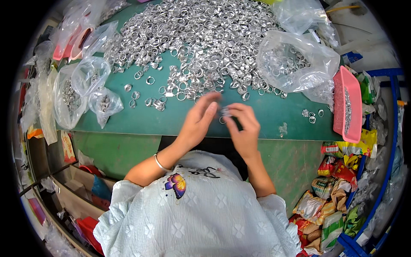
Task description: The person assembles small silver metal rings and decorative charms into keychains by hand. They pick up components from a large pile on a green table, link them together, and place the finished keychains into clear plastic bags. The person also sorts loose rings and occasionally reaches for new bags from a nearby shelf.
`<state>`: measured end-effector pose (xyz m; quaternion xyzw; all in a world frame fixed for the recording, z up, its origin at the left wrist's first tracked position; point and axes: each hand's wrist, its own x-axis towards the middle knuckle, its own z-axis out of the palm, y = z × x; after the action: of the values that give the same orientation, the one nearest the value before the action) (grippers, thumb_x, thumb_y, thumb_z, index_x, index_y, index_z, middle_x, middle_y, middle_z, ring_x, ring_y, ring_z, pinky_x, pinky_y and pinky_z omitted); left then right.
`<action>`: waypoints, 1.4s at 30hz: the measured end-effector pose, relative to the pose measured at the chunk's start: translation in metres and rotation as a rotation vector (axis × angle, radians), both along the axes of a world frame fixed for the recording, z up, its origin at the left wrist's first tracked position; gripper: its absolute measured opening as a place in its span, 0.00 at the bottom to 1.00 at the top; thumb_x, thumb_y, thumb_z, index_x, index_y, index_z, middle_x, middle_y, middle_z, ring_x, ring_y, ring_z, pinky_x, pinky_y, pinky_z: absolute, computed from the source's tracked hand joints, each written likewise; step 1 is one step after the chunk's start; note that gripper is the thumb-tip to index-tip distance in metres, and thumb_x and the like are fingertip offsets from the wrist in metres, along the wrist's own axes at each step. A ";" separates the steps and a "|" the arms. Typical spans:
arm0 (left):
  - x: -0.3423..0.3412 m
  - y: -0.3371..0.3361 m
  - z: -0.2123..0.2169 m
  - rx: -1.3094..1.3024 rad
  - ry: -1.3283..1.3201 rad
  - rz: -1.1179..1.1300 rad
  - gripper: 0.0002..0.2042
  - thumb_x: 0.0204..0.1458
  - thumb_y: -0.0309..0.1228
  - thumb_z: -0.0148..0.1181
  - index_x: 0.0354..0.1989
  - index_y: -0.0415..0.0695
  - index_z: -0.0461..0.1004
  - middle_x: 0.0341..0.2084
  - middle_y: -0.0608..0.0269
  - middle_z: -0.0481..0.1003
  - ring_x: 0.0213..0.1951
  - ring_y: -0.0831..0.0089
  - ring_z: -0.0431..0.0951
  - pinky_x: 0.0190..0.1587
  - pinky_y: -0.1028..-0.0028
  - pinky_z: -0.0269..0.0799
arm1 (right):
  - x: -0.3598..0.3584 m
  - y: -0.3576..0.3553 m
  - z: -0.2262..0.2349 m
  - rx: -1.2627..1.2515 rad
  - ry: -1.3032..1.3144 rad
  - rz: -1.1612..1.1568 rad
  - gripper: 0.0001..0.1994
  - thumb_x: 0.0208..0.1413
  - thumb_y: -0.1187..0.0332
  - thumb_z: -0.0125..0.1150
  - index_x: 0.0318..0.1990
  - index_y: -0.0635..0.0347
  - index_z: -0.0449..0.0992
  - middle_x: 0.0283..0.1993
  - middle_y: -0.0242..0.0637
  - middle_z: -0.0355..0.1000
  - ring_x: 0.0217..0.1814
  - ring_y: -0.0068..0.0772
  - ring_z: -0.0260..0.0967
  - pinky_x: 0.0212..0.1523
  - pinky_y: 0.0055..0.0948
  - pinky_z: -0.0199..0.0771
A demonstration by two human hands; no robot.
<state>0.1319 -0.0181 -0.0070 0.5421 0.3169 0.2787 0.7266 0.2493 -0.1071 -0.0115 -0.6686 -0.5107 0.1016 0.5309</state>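
Right hand (245, 125) pinches small rings (222, 120), which sit between two hands. Left hand (199, 119) just beside, blurred; cannot tell if gripping. Ring pile (192, 38) lies on desk (150, 122), beyond both hands.

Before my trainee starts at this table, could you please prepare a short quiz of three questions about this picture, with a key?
1. True or false: the person wears a bangle on the right wrist.
2. What is pinched at the fingertips of the right hand?
3. Fill in the colour: the large heap of loose rings lies on a ____ tabletop.

Key:
1. False; the bangle is on the left wrist.
2. At least one silver-coloured ring; blur hides the exact number.
3. Green.
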 end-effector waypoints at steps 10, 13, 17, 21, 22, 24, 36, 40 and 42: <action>-0.009 0.010 -0.009 0.316 0.233 -0.159 0.11 0.56 0.26 0.44 0.43 0.38 0.71 0.26 0.66 0.72 0.27 0.82 0.68 0.28 0.82 0.63 | 0.046 0.026 -0.019 -0.229 -0.452 -0.261 0.08 0.41 0.72 0.65 0.29 0.61 0.73 0.36 0.37 0.67 0.40 0.41 0.60 0.41 0.35 0.58; -0.014 0.018 -0.010 -0.097 0.151 -0.208 0.12 0.57 0.28 0.46 0.45 0.39 0.71 0.27 0.64 0.72 0.26 0.84 0.68 0.26 0.84 0.63 | 0.051 0.016 -0.014 -0.139 -0.144 -0.225 0.07 0.41 0.76 0.64 0.29 0.64 0.73 0.35 0.38 0.68 0.39 0.39 0.63 0.41 0.33 0.61; -0.003 0.011 0.004 -0.924 -0.080 -0.178 0.13 0.57 0.34 0.48 0.45 0.39 0.70 0.27 0.60 0.74 0.25 0.82 0.73 0.25 0.84 0.66 | 0.026 0.005 0.006 -0.186 0.017 0.117 0.07 0.40 0.76 0.64 0.29 0.64 0.74 0.38 0.37 0.70 0.40 0.37 0.64 0.42 0.30 0.61; -0.007 0.010 -0.024 -1.019 -0.180 -0.263 0.13 0.57 0.37 0.49 0.33 0.39 0.73 0.27 0.55 0.77 0.23 0.76 0.76 0.23 0.81 0.70 | 0.030 0.015 0.000 -0.203 -0.252 -0.083 0.07 0.40 0.72 0.65 0.29 0.60 0.75 0.34 0.33 0.68 0.38 0.38 0.61 0.39 0.33 0.57; -0.009 0.008 -0.028 -0.971 -0.132 -0.251 0.13 0.57 0.37 0.49 0.32 0.39 0.73 0.27 0.55 0.77 0.22 0.77 0.75 0.23 0.81 0.69 | 0.035 0.020 -0.003 -0.211 -0.350 -0.226 0.07 0.40 0.71 0.65 0.29 0.60 0.75 0.33 0.33 0.67 0.38 0.38 0.61 0.38 0.33 0.56; -0.008 0.006 -0.017 -0.875 -0.019 -0.248 0.12 0.57 0.35 0.49 0.31 0.38 0.73 0.29 0.55 0.76 0.20 0.78 0.74 0.22 0.82 0.69 | 0.039 0.028 -0.014 -0.281 -0.496 -0.273 0.05 0.41 0.70 0.64 0.27 0.58 0.75 0.33 0.34 0.65 0.37 0.38 0.59 0.37 0.35 0.55; -0.016 0.005 -0.022 -0.744 -0.170 -0.236 0.12 0.53 0.27 0.52 0.46 0.39 0.72 0.34 0.64 0.74 0.31 0.84 0.70 0.27 0.85 0.65 | 0.041 0.004 -0.011 0.018 1.393 0.213 0.08 0.58 0.68 0.51 0.36 0.65 0.71 0.35 0.34 0.69 0.32 0.22 0.62 0.34 0.21 0.61; -0.014 0.001 -0.012 -0.473 0.007 -0.148 0.13 0.51 0.28 0.55 0.46 0.39 0.71 0.30 0.66 0.75 0.28 0.86 0.69 0.27 0.85 0.63 | 0.029 0.003 -0.010 -0.079 1.318 0.245 0.07 0.57 0.69 0.52 0.35 0.65 0.72 0.35 0.32 0.69 0.33 0.20 0.62 0.35 0.20 0.60; -0.017 0.001 -0.001 -0.273 0.102 -0.103 0.13 0.50 0.28 0.57 0.44 0.39 0.72 0.28 0.67 0.75 0.27 0.85 0.69 0.28 0.84 0.64 | 0.016 0.007 -0.009 -0.157 1.101 0.249 0.06 0.56 0.71 0.53 0.35 0.65 0.72 0.35 0.31 0.69 0.34 0.19 0.62 0.35 0.19 0.60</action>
<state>0.1151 -0.0166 -0.0083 0.4671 0.3603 0.1674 0.7899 0.2657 -0.1001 -0.0202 -0.4894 -0.2246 0.5344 0.6515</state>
